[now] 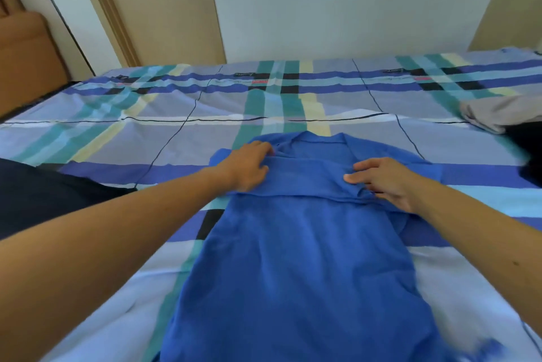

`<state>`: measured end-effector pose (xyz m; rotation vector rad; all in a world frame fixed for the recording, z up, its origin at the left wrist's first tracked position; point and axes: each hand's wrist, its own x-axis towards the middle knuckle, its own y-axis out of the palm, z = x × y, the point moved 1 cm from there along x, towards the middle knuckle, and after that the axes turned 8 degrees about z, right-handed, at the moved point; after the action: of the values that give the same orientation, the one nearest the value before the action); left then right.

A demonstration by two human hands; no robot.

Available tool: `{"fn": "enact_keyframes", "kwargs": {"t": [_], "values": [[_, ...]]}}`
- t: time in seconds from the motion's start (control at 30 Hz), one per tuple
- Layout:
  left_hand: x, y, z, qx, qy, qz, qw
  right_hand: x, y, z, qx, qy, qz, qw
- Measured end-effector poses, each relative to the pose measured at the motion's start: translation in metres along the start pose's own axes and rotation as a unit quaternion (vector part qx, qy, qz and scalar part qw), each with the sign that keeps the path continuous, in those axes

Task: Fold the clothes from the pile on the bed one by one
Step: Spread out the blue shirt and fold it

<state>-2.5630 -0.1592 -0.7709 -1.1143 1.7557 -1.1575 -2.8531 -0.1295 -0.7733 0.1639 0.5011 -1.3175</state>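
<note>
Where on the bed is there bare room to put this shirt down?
Bare sheet beyond the blue shirt, up to the wall. Crowded at right by the grey cloth and black cloth, at left by a dark garment.

Even, soft daylight, no hard shadows or glare. Wide-angle bending at frame edges. Motion blur lower right and upper left.
</note>
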Motion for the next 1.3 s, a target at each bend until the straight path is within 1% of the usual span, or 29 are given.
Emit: {"fn": "enact_keyframes", "kwargs": {"t": [0.1,0.2,0.3,0.33,0.4,0.47,0.5,0.57,0.63,0.7,0.83,0.93,1.03,1.1,1.17,1.23,1.3], "values": [[0.005,-0.002,0.012,0.033,-0.038,0.007,0.999,0.005,0.001,0.015,-0.017,-0.031,-0.012,0.999],[0.010,-0.005,0.014,0.064,-0.047,-0.003,0.997,0.004,-0.017,0.035,0.002,-0.087,-0.060,0.994],[0.016,-0.008,0.012,0.095,-0.053,-0.011,0.994,0.002,-0.044,0.041,0.022,-0.088,-0.096,0.991],[0.017,-0.008,0.012,0.100,-0.053,-0.012,0.994,0.002,-0.052,0.038,0.000,-0.071,-0.103,0.992],[0.020,-0.006,0.010,0.120,-0.050,-0.005,0.992,0.002,-0.064,0.022,-0.078,-0.014,-0.110,0.991],[0.025,-0.002,0.008,0.152,-0.052,0.002,0.987,0.006,-0.073,0.004,-0.157,0.034,-0.113,0.980],[0.029,-0.001,0.006,0.161,-0.050,-0.007,0.986,0.010,-0.077,-0.003,-0.201,0.038,-0.129,0.970],[0.037,0.000,0.005,0.151,-0.042,-0.041,0.987,0.019,-0.085,-0.006,-0.301,0.000,-0.178,0.937],[0.049,-0.001,0.007,0.121,-0.040,-0.059,0.990,0.028,-0.089,-0.002,-0.356,-0.059,-0.203,0.910],[0.066,-0.002,0.011,0.092,-0.053,-0.047,0.993,0.039,-0.091,-0.001,-0.367,-0.087,-0.195,0.905],[0.097,-0.001,0.020,0.087,-0.093,-0.040,0.991,0.064,-0.093,-0.003,-0.371,-0.099,-0.123,0.915],[0.119,0.004,0.028,0.091,-0.117,-0.059,0.987,0.084,-0.092,-0.002,-0.386,-0.131,-0.122,0.905],[0.136,0.006,0.030,0.131,-0.102,-0.062,0.984,0.102,-0.091,0.001,-0.405,-0.141,-0.124,0.895],[0.143,-0.001,0.032,0.153,-0.095,-0.068,0.981,0.115,-0.091,0.001,-0.425,-0.145,-0.110,0.887],[0.151,-0.016,0.036,0.155,-0.097,-0.081,0.980,0.127,-0.092,0.008,-0.424,-0.158,-0.094,0.887],[0.163,-0.033,0.042,0.149,-0.103,-0.081,0.980,0.140,-0.097,0.024,-0.419,-0.165,-0.109,0.886],[0.177,-0.049,0.047,0.145,-0.116,-0.081,0.979,0.155,-0.102,0.045,-0.411,-0.168,-0.159,0.882]]}}
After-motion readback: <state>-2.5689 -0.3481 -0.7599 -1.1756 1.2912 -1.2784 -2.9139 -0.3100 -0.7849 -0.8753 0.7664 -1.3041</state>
